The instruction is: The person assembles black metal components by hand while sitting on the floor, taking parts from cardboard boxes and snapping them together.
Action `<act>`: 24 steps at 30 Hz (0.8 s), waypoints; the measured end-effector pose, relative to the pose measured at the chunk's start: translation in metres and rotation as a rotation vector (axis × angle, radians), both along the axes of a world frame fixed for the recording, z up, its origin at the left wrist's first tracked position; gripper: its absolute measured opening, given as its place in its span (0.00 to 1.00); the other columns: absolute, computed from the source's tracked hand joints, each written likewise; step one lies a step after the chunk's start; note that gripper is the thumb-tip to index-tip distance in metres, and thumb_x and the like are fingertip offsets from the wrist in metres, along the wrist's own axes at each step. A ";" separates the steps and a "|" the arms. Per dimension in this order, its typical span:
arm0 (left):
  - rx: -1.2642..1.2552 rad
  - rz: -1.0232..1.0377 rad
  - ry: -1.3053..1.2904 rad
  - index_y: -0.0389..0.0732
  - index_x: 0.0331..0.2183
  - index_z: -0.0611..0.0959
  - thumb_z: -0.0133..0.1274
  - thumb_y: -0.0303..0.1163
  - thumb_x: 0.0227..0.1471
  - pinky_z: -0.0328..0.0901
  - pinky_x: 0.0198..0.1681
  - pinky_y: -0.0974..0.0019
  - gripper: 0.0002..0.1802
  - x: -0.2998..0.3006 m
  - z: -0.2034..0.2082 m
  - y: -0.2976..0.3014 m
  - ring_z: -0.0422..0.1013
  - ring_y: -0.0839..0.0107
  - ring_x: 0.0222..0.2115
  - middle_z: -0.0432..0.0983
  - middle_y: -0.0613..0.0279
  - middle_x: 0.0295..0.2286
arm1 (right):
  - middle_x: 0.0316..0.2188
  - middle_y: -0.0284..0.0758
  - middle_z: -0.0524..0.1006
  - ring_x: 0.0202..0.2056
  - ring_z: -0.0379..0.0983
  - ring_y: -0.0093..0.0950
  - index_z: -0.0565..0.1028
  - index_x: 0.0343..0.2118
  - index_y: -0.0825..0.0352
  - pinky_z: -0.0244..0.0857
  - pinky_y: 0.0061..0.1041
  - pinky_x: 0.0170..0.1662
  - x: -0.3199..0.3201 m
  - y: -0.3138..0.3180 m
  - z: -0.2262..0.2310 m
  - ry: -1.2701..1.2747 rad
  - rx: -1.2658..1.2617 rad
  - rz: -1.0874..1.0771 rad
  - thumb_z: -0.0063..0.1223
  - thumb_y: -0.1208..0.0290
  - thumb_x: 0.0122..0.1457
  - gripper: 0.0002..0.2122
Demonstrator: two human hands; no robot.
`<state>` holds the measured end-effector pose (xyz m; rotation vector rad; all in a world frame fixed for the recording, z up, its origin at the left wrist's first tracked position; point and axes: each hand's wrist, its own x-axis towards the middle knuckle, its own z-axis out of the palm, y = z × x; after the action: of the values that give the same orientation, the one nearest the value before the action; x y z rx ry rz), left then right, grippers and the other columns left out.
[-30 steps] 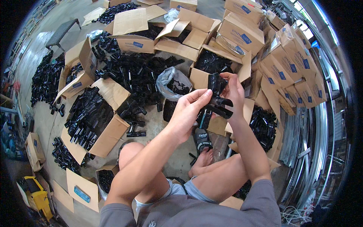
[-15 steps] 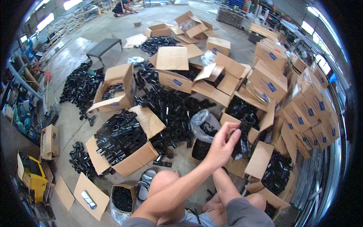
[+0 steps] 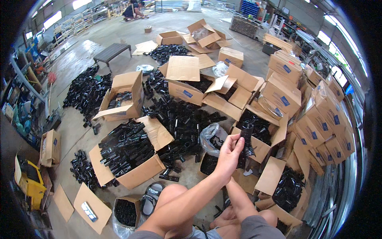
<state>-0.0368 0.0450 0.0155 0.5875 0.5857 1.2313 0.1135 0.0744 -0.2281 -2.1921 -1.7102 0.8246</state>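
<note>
My left hand reaches across from the lower left, with thumb and fingers pinched together. Its fingertips meet the edge of a black tubular fitting, which stands roughly upright; anything small inside the pinch is hidden. My right forearm rises from the lower right and passes behind the left wrist, so the right hand's fingers cannot be seen. Beyond the hands is an open carton of black fittings. Beside them, a clear plastic bag with black pieces sits above a small box of small black parts.
A full carton of black fittings stands left, with loose fittings heaped behind it. Closed cartons are stacked at right beside long metal profiles. A black bench stands farther back, and another person crouches in the distance.
The black tubular fitting now shows clearly upright beside my left fingertips. My left hand has moved slightly left and down. The view has shifted a little.
</note>
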 end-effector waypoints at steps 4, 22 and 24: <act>0.037 0.079 0.174 0.40 0.48 0.75 0.53 0.37 0.64 0.61 0.48 0.73 0.15 -0.002 0.006 -0.001 0.67 0.81 0.41 0.74 0.69 0.37 | 0.25 0.31 0.78 0.30 0.75 0.24 0.76 0.37 0.66 0.70 0.30 0.36 0.007 -0.004 0.062 0.319 0.228 0.038 0.56 0.73 0.56 0.07; -0.004 -0.041 0.255 0.38 0.47 0.75 0.53 0.35 0.64 0.64 0.37 0.74 0.14 0.017 0.006 -0.026 0.69 0.82 0.33 0.78 0.65 0.33 | 0.38 0.39 0.82 0.36 0.80 0.23 0.77 0.45 0.70 0.75 0.21 0.41 0.021 -0.104 0.276 1.077 0.480 -0.316 0.55 0.76 0.63 0.09; 0.010 -0.069 0.282 0.38 0.47 0.75 0.53 0.35 0.64 0.64 0.37 0.74 0.14 0.017 -0.002 -0.028 0.70 0.83 0.33 0.78 0.66 0.33 | 0.38 0.39 0.83 0.38 0.80 0.22 0.77 0.45 0.72 0.74 0.21 0.41 0.013 -0.103 0.274 0.839 0.604 -0.285 0.57 0.75 0.62 0.10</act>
<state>-0.0194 0.0172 0.0134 0.7908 0.7893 1.0942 0.1265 -0.0287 0.0462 -1.3419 -1.0110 0.8322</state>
